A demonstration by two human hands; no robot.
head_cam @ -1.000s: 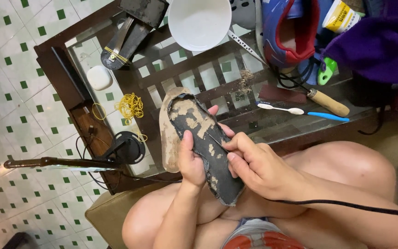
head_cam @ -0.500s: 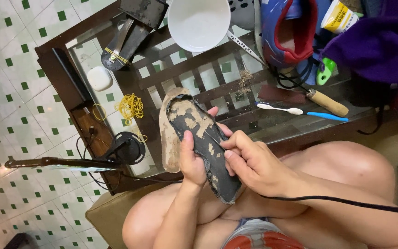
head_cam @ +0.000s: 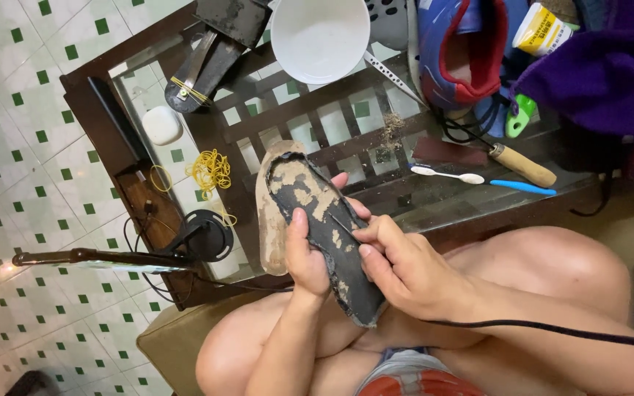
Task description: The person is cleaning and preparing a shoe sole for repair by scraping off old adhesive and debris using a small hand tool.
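A worn black shoe sole (head_cam: 317, 209) with tan patches of old glue lies slanted over my lap, its tan underside edge showing on the left. My left hand (head_cam: 304, 257) grips the sole from below, thumb pressed on its upper face. My right hand (head_cam: 398, 264) rests on the sole's right edge, fingertips pinched at a peeling strip near the middle. A black cable (head_cam: 552, 331) runs across my right forearm and thigh.
A glass-topped wooden table (head_cam: 111, 110) carries a white bowl (head_cam: 319, 37), a blue and red shoe (head_cam: 456, 44), a wooden-handled tool (head_cam: 522, 163), a white-tipped swab (head_cam: 445, 174), yellow rubber bands (head_cam: 210, 170) and a white case (head_cam: 162, 125). Green and white tiled floor lies left.
The sole has shifted slightly in my hands, and my right fingers have crept a little along its edge. Nothing on the table has moved.
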